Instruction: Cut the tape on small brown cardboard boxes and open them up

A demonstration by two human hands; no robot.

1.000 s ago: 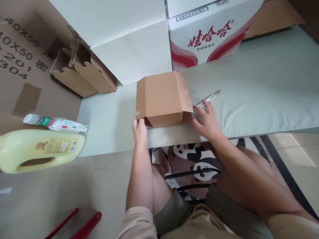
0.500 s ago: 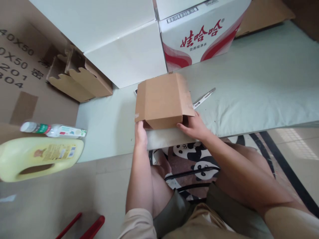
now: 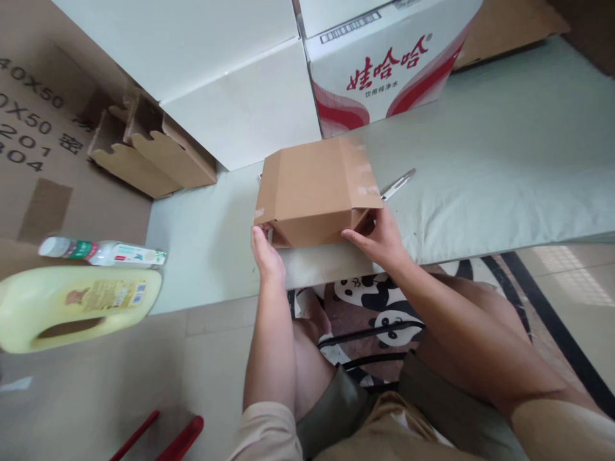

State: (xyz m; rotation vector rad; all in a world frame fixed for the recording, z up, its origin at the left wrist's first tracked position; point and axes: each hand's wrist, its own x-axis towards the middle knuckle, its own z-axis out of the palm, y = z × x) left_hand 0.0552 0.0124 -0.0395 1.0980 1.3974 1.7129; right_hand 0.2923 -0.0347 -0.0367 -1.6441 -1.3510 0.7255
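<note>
Both your hands clamp the box — left hand at its near-left corner, right hand at near-right; long axis runs between them.

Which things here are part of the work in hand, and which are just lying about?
In use: small cardboard box, left hand, right hand.
Lying about: metal blade tool, water bottle, yellow jug, red-printed carton, white boxes, cardboard inserts.

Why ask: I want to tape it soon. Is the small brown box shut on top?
Shut on top: the small brown box shows flat flaps. The left hand and right hand grip its near corners.
</note>
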